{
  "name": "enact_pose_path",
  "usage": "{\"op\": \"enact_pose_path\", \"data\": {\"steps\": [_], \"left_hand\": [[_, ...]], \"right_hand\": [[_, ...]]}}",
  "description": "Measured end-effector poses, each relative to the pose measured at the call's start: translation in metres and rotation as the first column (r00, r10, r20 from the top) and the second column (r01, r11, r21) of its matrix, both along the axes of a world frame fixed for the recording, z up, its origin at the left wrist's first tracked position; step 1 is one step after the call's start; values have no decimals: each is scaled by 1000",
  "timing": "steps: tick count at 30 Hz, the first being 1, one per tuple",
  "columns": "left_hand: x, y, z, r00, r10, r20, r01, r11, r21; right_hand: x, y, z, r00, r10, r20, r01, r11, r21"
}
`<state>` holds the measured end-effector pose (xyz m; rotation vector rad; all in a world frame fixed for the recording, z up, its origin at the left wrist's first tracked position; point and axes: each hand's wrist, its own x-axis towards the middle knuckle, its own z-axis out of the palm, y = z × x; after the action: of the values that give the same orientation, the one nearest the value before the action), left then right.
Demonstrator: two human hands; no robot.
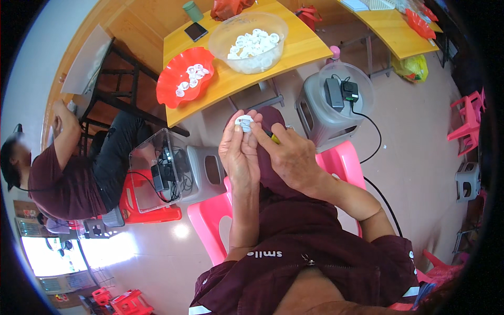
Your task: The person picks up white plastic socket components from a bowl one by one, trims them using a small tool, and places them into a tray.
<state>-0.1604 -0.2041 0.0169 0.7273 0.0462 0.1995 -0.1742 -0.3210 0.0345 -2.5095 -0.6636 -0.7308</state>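
My left hand (239, 152) is raised in front of me and pinches a small round white plastic part (244, 123) at its fingertips. My right hand (289, 157) is beside it, gripping a thin yellow-handled tool (272, 137) whose tip points at the white part. Both hands are above my lap, short of the wooden table (310, 44). On that table stand a clear plastic bowl (226, 34) with several white parts and a red scalloped dish (170, 79) holding a few more.
A dark phone (196, 31) and a green cup (192, 10) lie on the table. A grey stool (320, 115) carries a clear tub with black boxes and a cable. Another person (68, 173) sits at the left. Pink chairs (467, 121) stand at the right.
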Motion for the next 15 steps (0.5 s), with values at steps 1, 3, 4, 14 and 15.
{"op": "enact_pose_path", "data": {"steps": [1, 3, 4, 14, 15], "left_hand": [[0, 0, 0, 1000, 1, 3, -1, 1000, -3], [1, 0, -2, 1000, 2, 4, -2, 1000, -6], [1, -1, -4, 1000, 13, 6, -13, 1000, -3], [4, -4, -10, 998, 55, -3, -55, 998, -33], [4, -4, -10, 998, 55, -3, -55, 998, -32]], "right_hand": [[0, 0, -1, 1000, 4, 1, -4, 1000, 7], [1, 1, -4, 1000, 8, 1, -8, 1000, 14], [2, 2, -7, 1000, 8, 5, -8, 1000, 18], [4, 5, -14, 1000, 21, -12, -21, 999, 38], [4, 5, -14, 1000, 21, -13, -21, 999, 38]]}}
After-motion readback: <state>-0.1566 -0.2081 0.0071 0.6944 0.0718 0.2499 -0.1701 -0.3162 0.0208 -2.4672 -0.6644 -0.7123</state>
